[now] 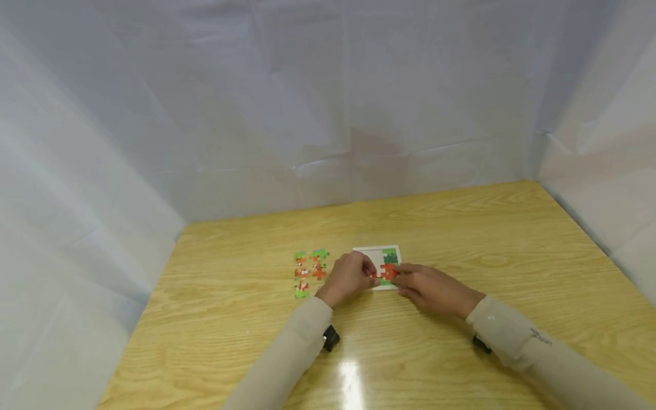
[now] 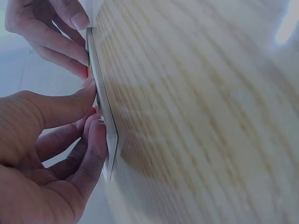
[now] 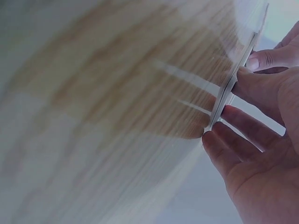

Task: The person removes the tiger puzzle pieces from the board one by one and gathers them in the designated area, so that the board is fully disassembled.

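Jigsaw tray (image 1: 371,254) sits on the tabletop (image 1: 410,356) under both hands: my left hand (image 1: 348,277) has its fingers pinched on an orange piece (image 1: 376,275); my right hand's (image 1: 433,289) fingers, apart, touch the red piece (image 1: 388,271). I'd steady that, line up tabs, press flat. Loose tiger pieces (image 1: 304,273) lie left.
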Demonstrator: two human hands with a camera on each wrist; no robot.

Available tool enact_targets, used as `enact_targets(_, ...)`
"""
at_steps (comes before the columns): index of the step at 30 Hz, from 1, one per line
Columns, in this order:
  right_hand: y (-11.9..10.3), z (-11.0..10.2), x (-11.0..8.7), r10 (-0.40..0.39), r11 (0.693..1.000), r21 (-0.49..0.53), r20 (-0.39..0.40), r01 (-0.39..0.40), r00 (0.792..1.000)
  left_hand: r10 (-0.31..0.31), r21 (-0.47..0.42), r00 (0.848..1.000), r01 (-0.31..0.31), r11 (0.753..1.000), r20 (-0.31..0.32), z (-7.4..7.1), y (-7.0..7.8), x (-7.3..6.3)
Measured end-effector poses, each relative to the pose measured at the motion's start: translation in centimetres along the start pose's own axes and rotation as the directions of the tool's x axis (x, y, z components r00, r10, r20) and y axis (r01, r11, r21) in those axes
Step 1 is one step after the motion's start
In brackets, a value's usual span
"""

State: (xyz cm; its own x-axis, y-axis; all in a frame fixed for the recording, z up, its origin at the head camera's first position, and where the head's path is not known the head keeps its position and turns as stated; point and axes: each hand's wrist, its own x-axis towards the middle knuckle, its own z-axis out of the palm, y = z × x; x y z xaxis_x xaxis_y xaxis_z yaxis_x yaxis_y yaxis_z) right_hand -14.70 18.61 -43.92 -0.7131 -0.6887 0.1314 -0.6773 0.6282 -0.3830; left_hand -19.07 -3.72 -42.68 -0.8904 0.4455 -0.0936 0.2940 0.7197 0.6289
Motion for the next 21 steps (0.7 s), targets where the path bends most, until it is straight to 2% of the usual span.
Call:
enact_targets(12,-0.03,0.03,-0.01,0.015,1.0,-0.007,0.004,-0.015,1.0,0.027,-0.017,0.999,-0.027,0.999,-0.03,0.15,-0.16,-0.11)
enact_targets(21,-0.23,-0.17,0.1,-0.004,1.0,-0.018,-0.001,0.004,1.0,-0.019,-0.045,0.999,0.018,0.999,-0.03,0.25,-0.17,-0.21)
